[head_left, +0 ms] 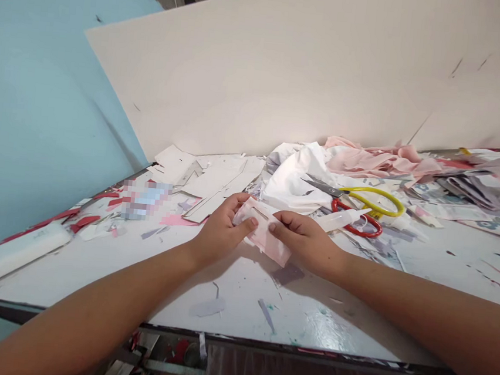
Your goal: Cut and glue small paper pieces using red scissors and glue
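Note:
Both of my hands hold one small pale pink piece of fabric or card [267,236] just above the white table [136,271]. My left hand [222,229] pinches its left end, fingers closed round it. My right hand [305,237] grips its right side, thumb on top. The piece shows a narrow slit near its upper left.
Yellow-handled scissors [372,200] and red-handled scissors [361,222] lie just beyond my right hand, beside a white glue bottle [339,218]. White cloth [295,177], pink cloth [376,158] and paper scraps [207,177] crowd the back. A white roll [9,255] lies at the left edge.

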A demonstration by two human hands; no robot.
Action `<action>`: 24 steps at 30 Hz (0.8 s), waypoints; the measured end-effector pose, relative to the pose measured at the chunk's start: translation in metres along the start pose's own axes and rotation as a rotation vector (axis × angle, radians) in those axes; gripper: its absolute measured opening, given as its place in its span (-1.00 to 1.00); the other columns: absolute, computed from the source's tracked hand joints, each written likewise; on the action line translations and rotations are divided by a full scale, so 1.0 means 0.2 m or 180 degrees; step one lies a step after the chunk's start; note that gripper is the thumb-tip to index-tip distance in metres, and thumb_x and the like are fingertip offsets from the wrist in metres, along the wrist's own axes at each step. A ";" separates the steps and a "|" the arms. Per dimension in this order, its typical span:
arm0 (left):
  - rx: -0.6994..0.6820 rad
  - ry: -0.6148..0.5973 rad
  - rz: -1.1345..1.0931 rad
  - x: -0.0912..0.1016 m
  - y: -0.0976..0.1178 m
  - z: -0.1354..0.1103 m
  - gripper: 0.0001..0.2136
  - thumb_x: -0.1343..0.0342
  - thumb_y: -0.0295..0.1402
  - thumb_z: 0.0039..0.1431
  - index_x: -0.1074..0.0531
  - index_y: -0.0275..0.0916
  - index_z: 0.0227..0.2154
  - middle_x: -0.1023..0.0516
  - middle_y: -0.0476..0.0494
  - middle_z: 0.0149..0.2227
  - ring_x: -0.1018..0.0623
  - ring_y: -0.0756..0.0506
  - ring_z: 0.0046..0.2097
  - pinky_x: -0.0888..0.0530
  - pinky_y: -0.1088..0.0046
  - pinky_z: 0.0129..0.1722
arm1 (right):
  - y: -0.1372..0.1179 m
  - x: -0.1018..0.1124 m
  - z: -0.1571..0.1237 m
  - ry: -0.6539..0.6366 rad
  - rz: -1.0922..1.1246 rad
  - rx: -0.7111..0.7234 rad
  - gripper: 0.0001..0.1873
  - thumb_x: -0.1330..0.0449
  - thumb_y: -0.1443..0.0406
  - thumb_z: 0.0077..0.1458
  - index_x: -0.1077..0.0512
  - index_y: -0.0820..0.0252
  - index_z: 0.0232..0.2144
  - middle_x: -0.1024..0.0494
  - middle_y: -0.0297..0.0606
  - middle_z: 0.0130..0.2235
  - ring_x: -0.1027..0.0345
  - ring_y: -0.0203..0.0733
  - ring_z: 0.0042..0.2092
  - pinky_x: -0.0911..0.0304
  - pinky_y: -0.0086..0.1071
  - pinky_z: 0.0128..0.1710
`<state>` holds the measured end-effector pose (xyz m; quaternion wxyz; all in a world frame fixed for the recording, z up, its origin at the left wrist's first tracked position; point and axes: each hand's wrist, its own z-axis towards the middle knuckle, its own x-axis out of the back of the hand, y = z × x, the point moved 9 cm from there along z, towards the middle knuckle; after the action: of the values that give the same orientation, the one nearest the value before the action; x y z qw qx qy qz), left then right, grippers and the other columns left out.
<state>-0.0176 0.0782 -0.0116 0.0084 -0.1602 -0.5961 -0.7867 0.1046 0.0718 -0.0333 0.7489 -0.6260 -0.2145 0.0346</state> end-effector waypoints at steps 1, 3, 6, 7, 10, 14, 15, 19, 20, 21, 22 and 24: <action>-0.0013 0.0005 0.0027 0.00 0.00 0.00 -0.65 -0.10 -0.26 0.01 -0.23 -0.14 -0.11 -0.42 -0.08 -0.23 -0.43 0.01 -0.32 -0.39 0.48 -0.33 | 0.00 0.00 0.00 0.0006 -0.0018 -0.0040 -0.74 -0.02 0.11 0.06 -0.32 0.17 -0.44 -0.36 -0.39 -0.50 -0.23 -0.33 -0.47 -0.15 -0.46 -0.51; -0.0026 -0.0026 0.0050 -0.01 0.01 -0.01 -0.64 -0.10 -0.26 0.01 -0.23 -0.14 -0.11 -0.42 -0.08 -0.23 -0.43 0.01 -0.32 -0.40 0.48 -0.33 | 0.01 0.00 0.00 0.0028 -0.0034 -0.0075 -0.77 -0.04 0.12 0.04 -0.31 0.16 -0.45 -0.35 -0.41 -0.51 -0.24 -0.33 -0.48 -0.15 -0.47 -0.52; -0.0003 -0.0092 0.0016 -0.03 0.01 -0.01 -0.64 -0.09 -0.25 0.02 -0.22 -0.14 -0.10 -0.41 -0.09 -0.23 -0.44 0.01 -0.32 -0.40 0.48 -0.34 | 0.00 0.00 0.00 0.0047 -0.0028 -0.0083 -0.80 -0.10 0.14 0.00 -0.32 0.16 -0.43 -0.38 -0.40 -0.50 -0.26 -0.32 -0.46 -0.15 -0.48 -0.52; 0.0015 -0.0106 0.0000 -0.03 0.01 -0.01 -0.64 -0.09 -0.25 0.02 -0.21 -0.14 -0.10 -0.41 -0.09 -0.23 -0.44 0.01 -0.32 -0.40 0.48 -0.34 | 0.00 0.00 -0.01 0.0048 -0.0027 -0.0096 -0.80 -0.11 0.14 -0.01 -0.32 0.16 -0.43 -0.38 -0.40 -0.49 -0.27 -0.32 -0.46 -0.15 -0.48 -0.53; 0.0035 -0.0149 -0.0089 -0.04 0.01 -0.01 -0.65 -0.08 -0.26 0.03 -0.21 -0.14 -0.10 -0.41 -0.07 -0.25 -0.44 0.01 -0.31 -0.40 0.48 -0.33 | 0.00 0.00 -0.01 0.0037 -0.0057 -0.0179 -0.80 -0.11 0.15 -0.02 -0.31 0.15 -0.42 -0.39 -0.40 -0.50 -0.28 -0.32 -0.48 -0.15 -0.48 -0.55; 0.0031 -0.0322 -0.0147 -0.07 0.02 -0.02 -0.65 -0.08 -0.27 0.03 -0.21 -0.12 -0.10 -0.42 -0.05 -0.26 -0.44 0.01 -0.31 -0.39 0.49 -0.31 | -0.01 0.00 -0.02 0.0030 -0.0175 -0.0172 -0.80 -0.09 0.15 -0.02 -0.30 0.16 -0.43 -0.36 -0.41 -0.53 -0.24 -0.33 -0.52 -0.11 -0.49 -0.58; 0.0058 -0.0344 -0.0098 -0.07 0.02 -0.02 -0.64 -0.09 -0.26 0.02 -0.20 -0.11 -0.09 -0.42 -0.05 -0.27 -0.44 0.01 -0.31 -0.39 0.49 -0.32 | -0.02 0.00 -0.02 0.0048 -0.0254 -0.0136 -0.80 -0.09 0.15 -0.02 -0.30 0.17 -0.44 -0.35 -0.41 -0.54 -0.23 -0.33 -0.51 -0.10 -0.49 -0.58; 0.0122 -0.0176 0.0153 -0.05 0.00 -0.02 -0.56 -0.16 -0.24 -0.05 -0.20 -0.10 -0.08 -0.42 -0.04 -0.28 -0.44 0.01 -0.34 -0.38 0.50 -0.36 | -0.05 0.01 -0.01 0.0146 -0.0753 0.0095 -0.82 -0.07 0.18 -0.03 -0.27 0.18 -0.50 -0.30 -0.42 -0.54 -0.17 -0.35 -0.49 -0.06 -0.49 -0.55; 0.0129 -0.0145 0.0161 -0.04 0.00 -0.02 -0.56 -0.16 -0.24 -0.06 -0.20 -0.10 -0.09 -0.42 -0.04 -0.29 -0.44 0.01 -0.35 -0.38 0.50 -0.36 | -0.05 0.01 -0.01 0.0161 -0.0875 0.0163 -0.82 -0.06 0.18 -0.02 -0.26 0.18 -0.51 -0.29 -0.43 -0.55 -0.16 -0.35 -0.48 -0.04 -0.49 -0.54; 0.0142 -0.0133 0.0145 -0.04 0.00 -0.02 -0.57 -0.16 -0.25 -0.06 -0.21 -0.10 -0.09 -0.42 -0.04 -0.30 -0.44 0.01 -0.35 -0.38 0.50 -0.37 | -0.06 0.01 -0.01 0.0163 -0.0991 0.0236 -0.82 -0.05 0.19 -0.02 -0.25 0.18 -0.51 -0.28 -0.43 -0.55 -0.14 -0.35 -0.48 -0.04 -0.49 -0.54; 0.0158 -0.0143 0.0112 -0.04 0.00 -0.02 -0.59 -0.15 -0.25 -0.05 -0.22 -0.11 -0.11 -0.42 -0.03 -0.31 -0.44 0.01 -0.36 -0.38 0.50 -0.38 | -0.07 0.00 -0.01 0.0144 -0.1100 0.0313 -0.82 -0.04 0.19 -0.01 -0.25 0.18 -0.51 -0.27 -0.43 -0.54 -0.14 -0.35 -0.48 -0.03 -0.49 -0.54; 0.0183 -0.0169 0.0043 -0.04 0.00 -0.01 -0.64 -0.14 -0.28 -0.05 -0.25 -0.13 -0.15 -0.42 -0.02 -0.34 -0.44 0.02 -0.37 -0.39 0.51 -0.38 | -0.10 -0.02 -0.02 0.0060 -0.1352 0.0486 -0.80 -0.02 0.18 0.02 -0.25 0.18 -0.51 -0.27 -0.43 -0.54 -0.13 -0.35 -0.48 -0.02 -0.48 -0.54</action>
<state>-0.0100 0.0745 -0.0150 0.0024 -0.1847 -0.6175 -0.7646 0.0982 0.0634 -0.0151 0.7866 -0.5085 -0.3313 -0.1135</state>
